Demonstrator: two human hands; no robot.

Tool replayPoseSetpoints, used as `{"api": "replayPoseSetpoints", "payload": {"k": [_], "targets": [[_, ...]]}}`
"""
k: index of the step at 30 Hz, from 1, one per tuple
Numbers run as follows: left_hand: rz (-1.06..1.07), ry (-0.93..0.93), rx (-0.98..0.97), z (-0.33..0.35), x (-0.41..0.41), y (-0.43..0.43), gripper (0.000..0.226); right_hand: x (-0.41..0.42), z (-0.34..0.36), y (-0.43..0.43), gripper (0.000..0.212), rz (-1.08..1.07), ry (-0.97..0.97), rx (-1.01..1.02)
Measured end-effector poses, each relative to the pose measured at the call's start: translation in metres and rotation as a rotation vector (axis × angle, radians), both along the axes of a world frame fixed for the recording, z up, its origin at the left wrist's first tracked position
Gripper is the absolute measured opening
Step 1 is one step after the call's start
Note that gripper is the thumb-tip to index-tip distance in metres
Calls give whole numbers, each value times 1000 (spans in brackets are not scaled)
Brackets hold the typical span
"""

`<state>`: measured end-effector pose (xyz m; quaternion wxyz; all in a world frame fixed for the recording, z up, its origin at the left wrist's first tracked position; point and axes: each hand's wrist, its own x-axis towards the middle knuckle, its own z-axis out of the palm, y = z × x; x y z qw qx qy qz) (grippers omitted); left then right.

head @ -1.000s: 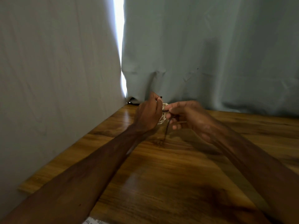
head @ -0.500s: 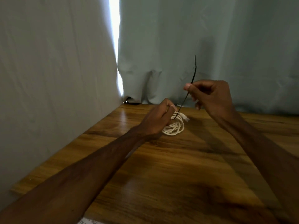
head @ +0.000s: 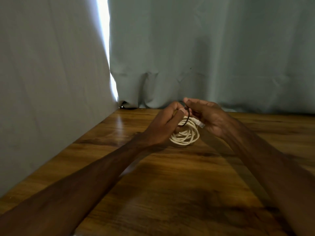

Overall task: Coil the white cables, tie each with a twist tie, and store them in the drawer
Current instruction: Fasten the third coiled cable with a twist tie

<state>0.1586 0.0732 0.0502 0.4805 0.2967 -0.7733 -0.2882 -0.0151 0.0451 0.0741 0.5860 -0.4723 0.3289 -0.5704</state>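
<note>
The middle of the frame holds one coiled white cable [head: 186,135], one dark twist tie [head: 187,116] and two hands, the left hand [head: 162,126] and the right hand [head: 208,116], on one wooden surface [head: 170,184], with two grey curtains, the left curtain [head: 51,82] and the back curtain [head: 213,48].

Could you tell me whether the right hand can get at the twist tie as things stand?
Probably yes: the right hand seems to pinch the twist tie looped over the white cable, which the left hand grips; nothing lies between.

Reaching both bare forearms from the near corners toward the far middle; gripping the white cable coil [head: 186,136] with the left hand [head: 162,127], thumb on top; pinching the dark twist tie [head: 187,115] with the right hand [head: 208,116] just beside it.
</note>
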Motion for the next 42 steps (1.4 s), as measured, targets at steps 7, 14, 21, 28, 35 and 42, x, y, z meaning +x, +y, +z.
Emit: {"api": "replayPoseSetpoints", "payload": {"k": [7, 14, 21, 28, 35, 42], "targets": [[15, 11, -13, 5, 2, 3, 17, -7, -6, -2, 27, 118, 224, -63], [177, -107, -269, 6, 8, -5, 17, -8, -12, 2, 34, 121, 680, -253], [247, -74, -317, 5, 5, -5, 12, -7, -14, 7, 24, 221, 821, -312], [81, 51, -124, 4, 1, -5, 14, -9, -13, 9, 22, 301, 935, -352], [100, 107, -99, 4, 3, -11, 19, -4, -11, 10, 24, 311, 845, -412], [196, 199, -31, 5, 7, -19, 21, -2, -9, 8, 21, 169, 747, -280]]}}
